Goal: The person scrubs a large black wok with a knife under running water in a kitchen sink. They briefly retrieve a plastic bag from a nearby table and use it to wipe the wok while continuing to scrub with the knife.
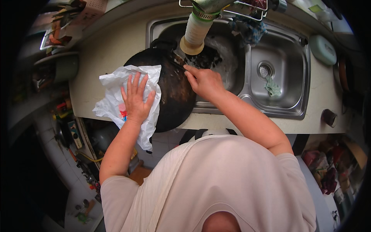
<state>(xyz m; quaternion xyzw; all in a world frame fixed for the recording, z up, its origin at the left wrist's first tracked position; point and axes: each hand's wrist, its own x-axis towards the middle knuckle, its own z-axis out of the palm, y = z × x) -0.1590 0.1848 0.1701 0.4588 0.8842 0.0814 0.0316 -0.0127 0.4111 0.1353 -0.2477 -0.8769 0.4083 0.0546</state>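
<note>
A blackened wok [176,98] lies bottom up, spanning the counter edge and the left sink basin. Over its left side is spread a crumpled white sheet [111,84], apparently a plastic bag, with a red and blue print. My left hand [136,101] presses flat on this sheet, fingers apart. At the wok's upper right, my right hand [205,82] pinches a thin dark tool [177,61] against the surface; its exact kind is unclear. A dark loop handle [163,44] juts from the wok's far side. Dark flakes [205,56] lie in the basin beside it.
A faucet with a white ribbed hose [197,32] hangs over the left basin [232,69]. The right basin [285,90] holds a pale green scrap [272,86] by its drain. Blue mesh [250,29] hangs from a wire rack. A light-green box [322,50] and dark cup [329,117] stand right.
</note>
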